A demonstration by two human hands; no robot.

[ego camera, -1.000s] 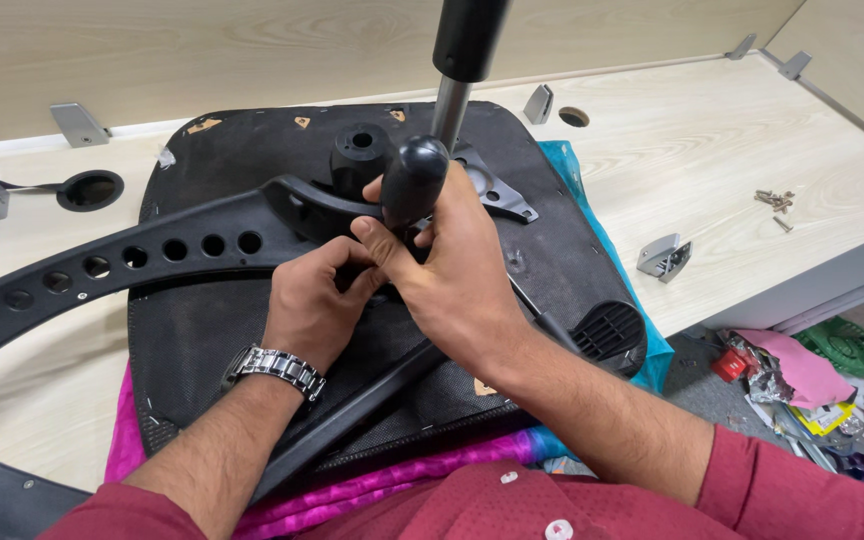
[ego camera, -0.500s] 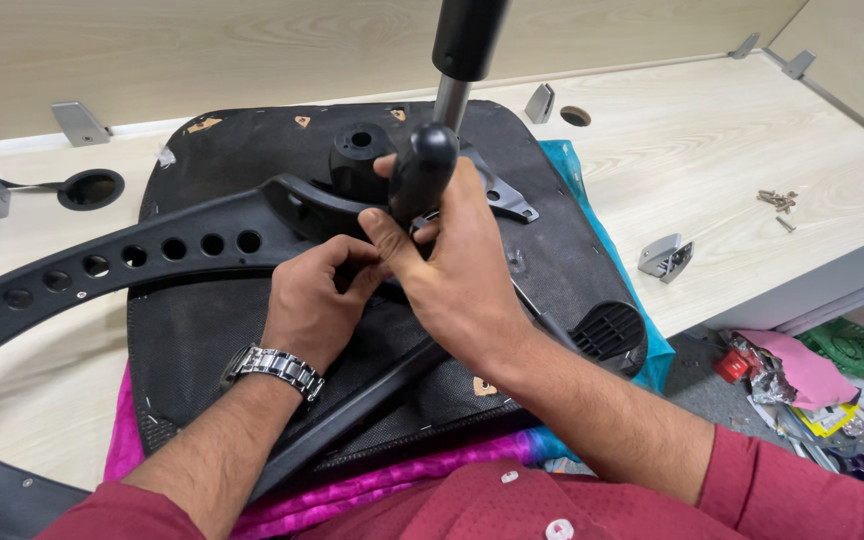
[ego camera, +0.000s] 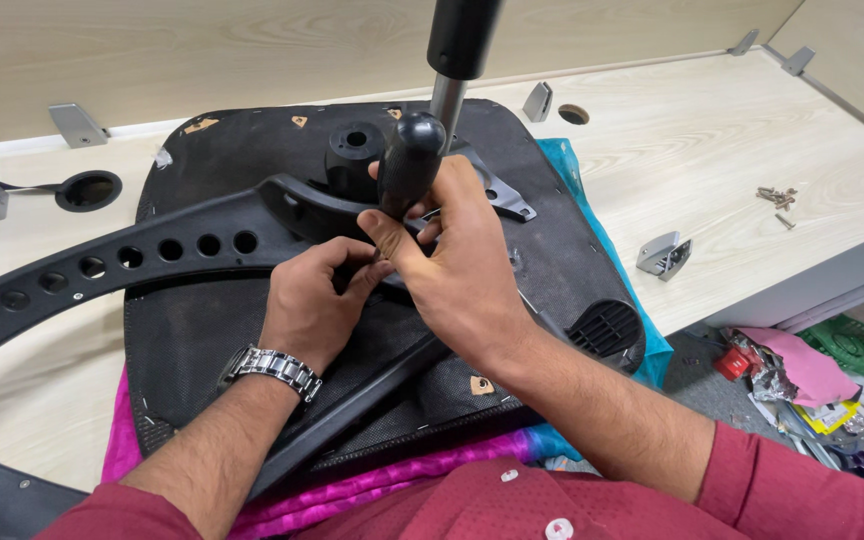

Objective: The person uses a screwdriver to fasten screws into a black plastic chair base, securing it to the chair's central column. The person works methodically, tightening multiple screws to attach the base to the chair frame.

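While both hands work at the centre of the upturned black chair seat [ego camera: 252, 330], the state of the scene is as follows.

Right hand: right hand [ego camera: 462, 265] is closed around the black rounded tool handle [ego camera: 410, 160], fingers wrapped at its lower end; handle stands nearly upright, tilted slightly toward 1 o'clock.
Left hand: left hand [ego camera: 314, 300] is curled, fingertips pinched against the seat mechanism just at 9 o'clock of the right hand; what it pinches is hidden. A silver metal wristwatch [ego camera: 274, 368] sits on the wrist.
Tool location: handle is at the seat centre, just beside the round black plastic hub [ego camera: 354, 150] at its 10 o'clock.
Gas cylinder: grey metal shaft with black upper sleeve [ego camera: 460, 45] rises at 12 o'clock of the handle, touching or just behind it; cannot tell which.
Armrest: curved black plastic arm with round holes [ego camera: 102, 265] runs toward 9 o'clock.
Surface: light wood-grain surface [ego camera: 732, 150] carries the seat.
Loose parts: small pile of screws [ego camera: 777, 197] at 3 o'clock, well apart; grey metal bracket [ego camera: 664, 254] nearer the seat edge.
Cloth: pink and teal fabric [ego camera: 392, 480] lies under the seat at 6 o'clock.
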